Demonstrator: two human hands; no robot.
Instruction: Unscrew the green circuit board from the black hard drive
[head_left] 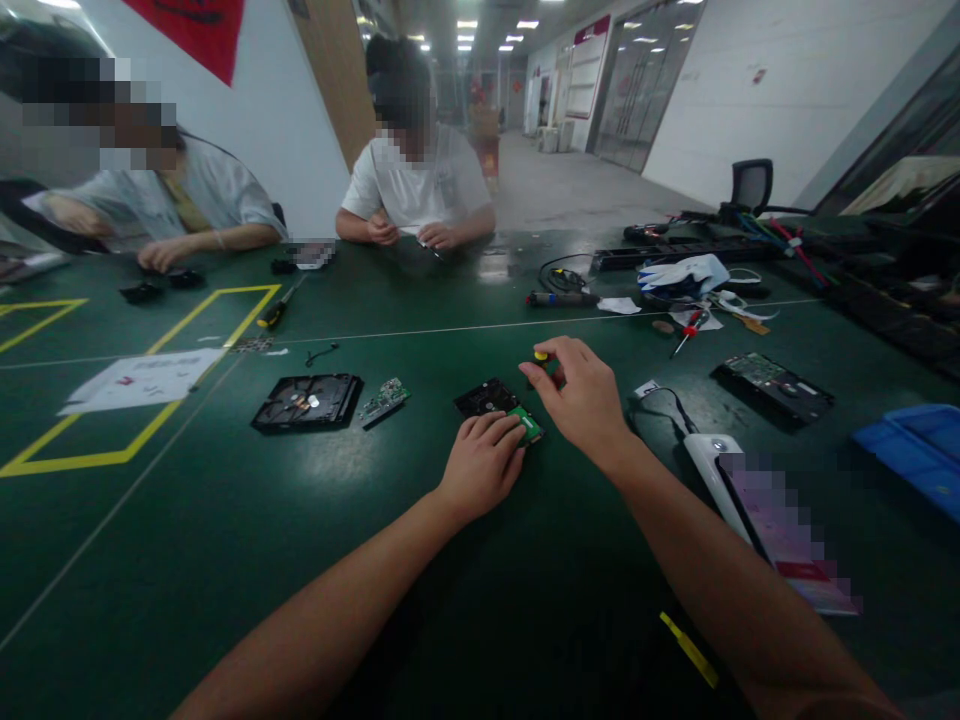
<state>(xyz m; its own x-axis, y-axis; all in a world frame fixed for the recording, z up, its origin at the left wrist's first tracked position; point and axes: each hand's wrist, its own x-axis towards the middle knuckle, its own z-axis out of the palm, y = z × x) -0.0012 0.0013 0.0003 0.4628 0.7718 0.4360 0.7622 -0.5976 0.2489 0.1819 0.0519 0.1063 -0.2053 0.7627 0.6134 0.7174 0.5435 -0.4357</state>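
Observation:
My left hand (pixel 486 462) presses down with bent fingers on a small green-faced hard drive (pixel 531 427), covering most of it. Touching or just behind that drive is a flat black part (pixel 486 397) with pale markings. Over the drive's right side, my right hand (pixel 581 395) pinches a small screwdriver (pixel 540 356) by its yellow-topped end. The screwdriver's shaft and tip are mostly hidden by the fingers. Left of my hands lie a larger black hard drive (pixel 306 402) and a loose circuit board (pixel 385 400).
On the right are another hard drive (pixel 772 388), a white device with a cable (pixel 720 470), a blue tray (pixel 911 455), a red screwdriver (pixel 690 332) and gloves (pixel 682 277). A paper sheet (pixel 142 380) lies left. Two people (pixel 420 190) sit across the table.

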